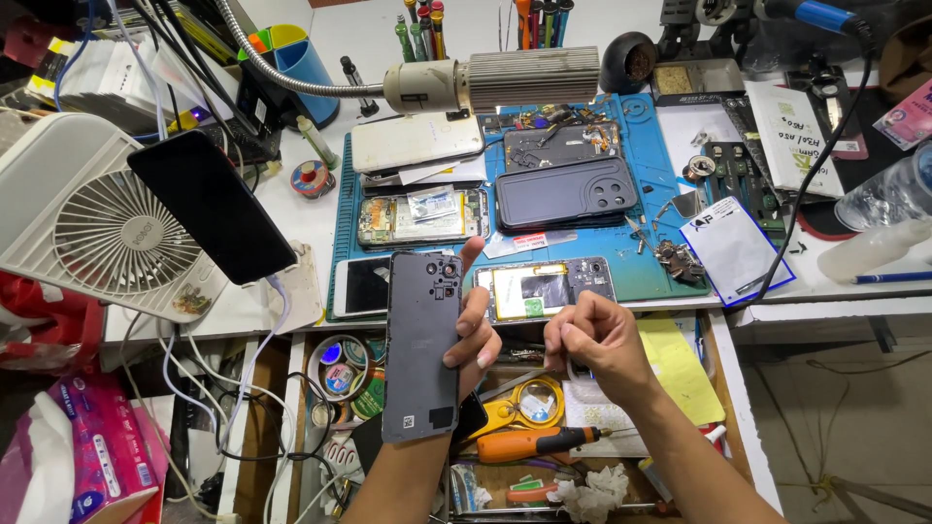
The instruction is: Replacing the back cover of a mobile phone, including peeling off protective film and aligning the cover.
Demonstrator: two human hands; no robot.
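**Holding a phone back cover over an open drawer**

Gripping a dark grey phone back cover (422, 344), the left hand (473, 335) keeps it upright in front of the desk edge, inner side facing the camera, with the camera cutouts at the top. The fingers wrap around its right edge and the thumb reaches up along that edge. The right hand (592, 338) hovers just beside it, fingers pinched tight together; whether anything small sits between the fingertips cannot be told.

Below both hands an open drawer (723, 388) holds a jumble: an orange-handled screwdriver (532, 443), a yellow-rimmed magnifying glass (532, 401), a yellow sheet of paper (680, 369), a crumpled tissue (592, 495) and a round tin (340, 369) with small coloured bits inside.

On the desk a blue work mat (646, 184) carries several phones. An opened phone (549, 289) with its insides showing lies at the mat's near edge, just above the right hand. Farther back lie a dark phone case (568, 192), another opened phone (419, 218) and a white phone (416, 141) lying face down. A lamp head (495, 82) on a bendy neck hangs over them.

At the back, a blue cup (301, 63) stands by the lamp neck, and a rack of screwdrivers (427, 29) stands upright. A white fan (97, 233) sits to the left with a black phone (212, 206) leaning on it.
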